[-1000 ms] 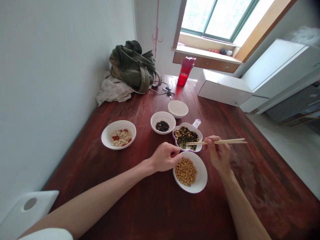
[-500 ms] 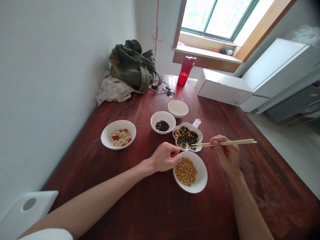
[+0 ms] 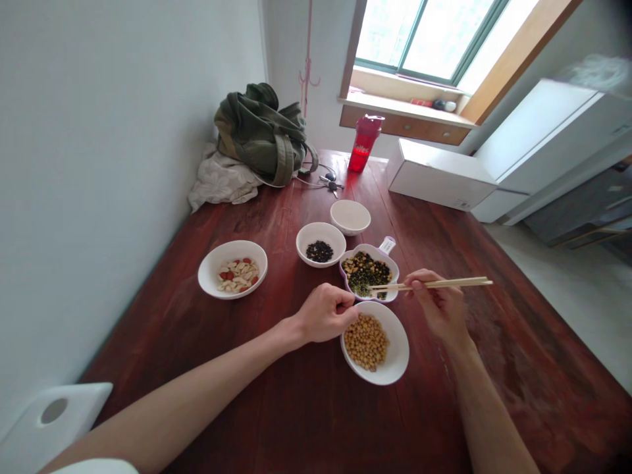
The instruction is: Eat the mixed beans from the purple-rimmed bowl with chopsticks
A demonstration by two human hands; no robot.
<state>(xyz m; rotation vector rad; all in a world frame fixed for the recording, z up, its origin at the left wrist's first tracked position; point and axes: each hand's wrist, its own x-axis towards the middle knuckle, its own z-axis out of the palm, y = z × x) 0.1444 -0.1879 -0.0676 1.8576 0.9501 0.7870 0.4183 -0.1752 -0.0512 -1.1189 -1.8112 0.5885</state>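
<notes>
My left hand (image 3: pixel 326 315) is closed at the left rim of a white bowl (image 3: pixel 397 352), thumb over the edge. Yellow soybeans (image 3: pixel 366 342) fill part of that bowl. In my right hand (image 3: pixel 440 308) is a pair of wooden chopsticks (image 3: pixel 461 283), held nearly level. Their tips reach into a purple-edged, flower-shaped dish (image 3: pixel 388 245) with a short handle, among mixed green, black and yellow beans (image 3: pixel 368 271). Whether the tips pinch a bean is too small to tell. Behind it stands a white bowl (image 3: pixel 302 249) with black beans (image 3: pixel 319 251).
At the left, a white bowl (image 3: pixel 206 271) holds pale and reddish nuts or seeds. Another white bowl (image 3: pixel 350 216) stands farther back. Beyond are keys (image 3: pixel 333 184), a red shaker bottle (image 3: pixel 364 145), a green bag (image 3: pixel 261 135) and a white box (image 3: pixel 439 178) on the dark red table (image 3: pixel 306 421).
My right hand and the chopsticks have shifted slightly left, their tips farther into the mixed beans. My left hand stays at the soybean bowl's rim.
</notes>
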